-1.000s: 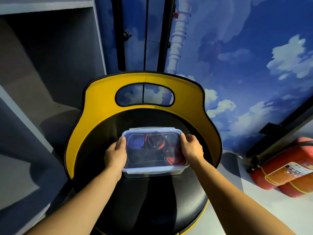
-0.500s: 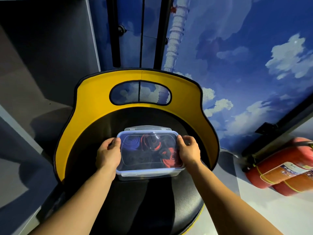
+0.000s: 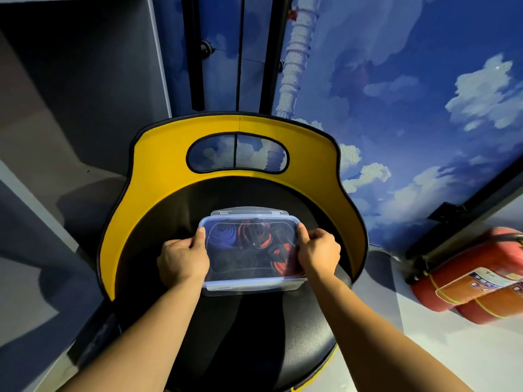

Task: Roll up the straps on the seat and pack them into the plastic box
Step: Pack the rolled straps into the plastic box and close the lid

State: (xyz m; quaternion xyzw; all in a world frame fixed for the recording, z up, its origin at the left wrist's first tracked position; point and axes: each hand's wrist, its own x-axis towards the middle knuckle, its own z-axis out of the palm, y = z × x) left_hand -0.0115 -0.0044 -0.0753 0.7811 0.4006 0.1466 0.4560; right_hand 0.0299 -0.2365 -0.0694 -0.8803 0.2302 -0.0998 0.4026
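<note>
An indoor play or leisure room, by its decor: the far wall (image 3: 410, 89) carries a painted mural of blue sky and white clouds, a black-and-yellow seat (image 3: 158, 193) stands before it, grey shelving (image 3: 70, 89) fills the left, and red fire extinguishers (image 3: 469, 281) lie on the floor at right.

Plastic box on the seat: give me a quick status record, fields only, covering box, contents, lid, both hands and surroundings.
box: clear plastic box resting on the black seat
lid: lid on top of the box
contents: rolled straps, blue, red and black, seen through the lid
left hand: left hand grips the box's left edge
right hand: right hand grips its right edge
surroundings: red fire extinguisher lying at right
</note>
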